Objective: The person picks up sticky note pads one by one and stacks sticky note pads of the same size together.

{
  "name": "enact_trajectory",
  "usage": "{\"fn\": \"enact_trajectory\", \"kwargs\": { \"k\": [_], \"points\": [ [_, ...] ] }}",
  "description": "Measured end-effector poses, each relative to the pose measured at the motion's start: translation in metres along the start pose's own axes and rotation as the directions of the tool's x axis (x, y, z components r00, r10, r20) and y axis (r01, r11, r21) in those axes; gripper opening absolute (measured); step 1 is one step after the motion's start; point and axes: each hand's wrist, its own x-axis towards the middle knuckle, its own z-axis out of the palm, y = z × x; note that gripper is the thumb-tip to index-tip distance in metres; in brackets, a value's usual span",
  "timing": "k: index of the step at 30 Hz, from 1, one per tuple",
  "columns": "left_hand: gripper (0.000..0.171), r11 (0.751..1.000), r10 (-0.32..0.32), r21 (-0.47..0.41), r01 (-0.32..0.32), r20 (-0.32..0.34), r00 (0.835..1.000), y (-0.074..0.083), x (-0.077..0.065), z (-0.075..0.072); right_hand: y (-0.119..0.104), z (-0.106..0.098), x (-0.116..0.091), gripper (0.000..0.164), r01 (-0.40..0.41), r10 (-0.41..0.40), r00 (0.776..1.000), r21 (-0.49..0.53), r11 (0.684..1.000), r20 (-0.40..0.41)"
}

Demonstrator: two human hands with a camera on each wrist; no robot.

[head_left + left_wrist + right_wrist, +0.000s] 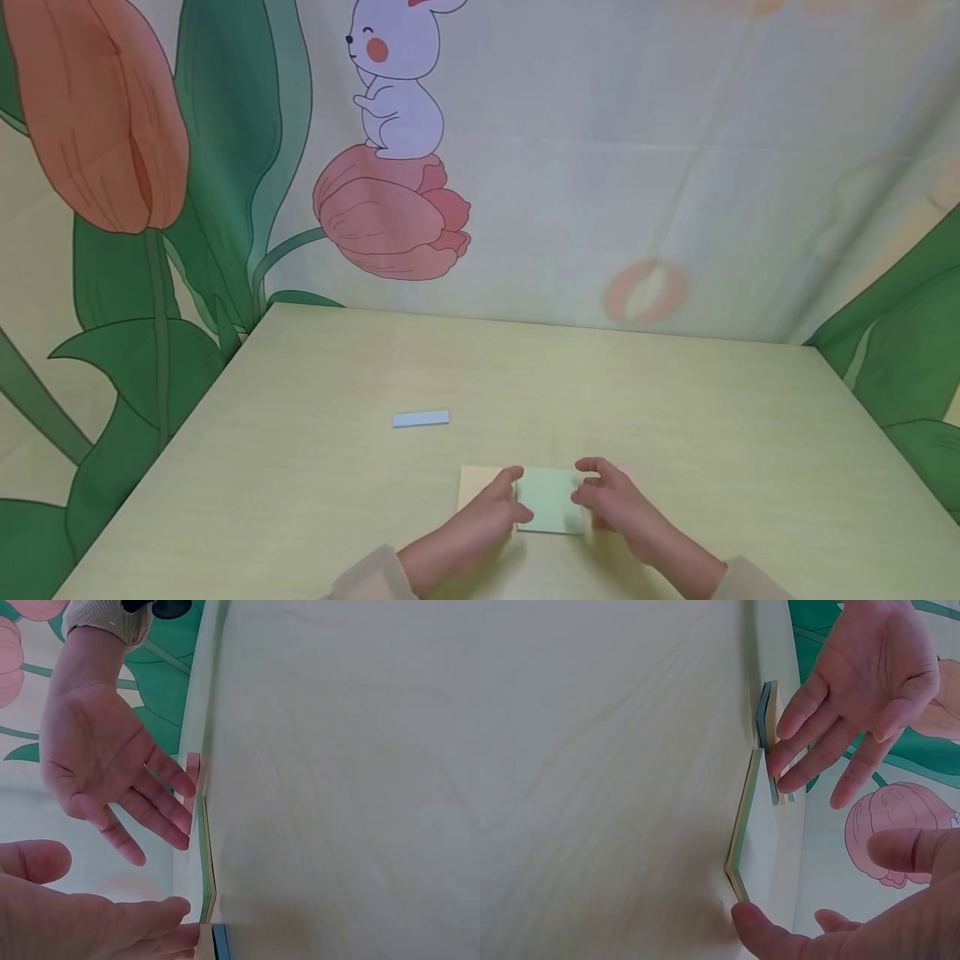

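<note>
A square light-green pad (551,500), like a sticky-note pad, lies flat on the table between the two hands. My left hand (486,518) is at its left edge, fingers spread and loosely bent, over a cream pad (474,482). From the left wrist view, a blue pad (221,941) shows beside the cream one, near the left fingertips. To the right, my right hand (618,507) has its fingers apart, partly covering a pink pad (193,766). Neither hand grips anything; whether the fingertips touch the pads, I cannot tell.
Farther back to the left, a narrow pale-blue strip (422,418) lies on the pale wooden table (675,400). Behind and around the table hangs a cloth (555,167) printed with tulips and a rabbit.
</note>
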Motion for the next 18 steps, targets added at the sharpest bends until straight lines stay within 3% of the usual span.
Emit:
{"fn": "enact_trajectory", "kwargs": {
  "k": [18],
  "points": [
    [0.066,1.0,0.009,-0.017,-0.008,0.03,0.999,-0.003,-0.0037,-0.0007,0.0028,-0.0015,-0.0037,0.049,-0.013,0.011,1.0,0.067,0.998,0.022]
  ]
}}
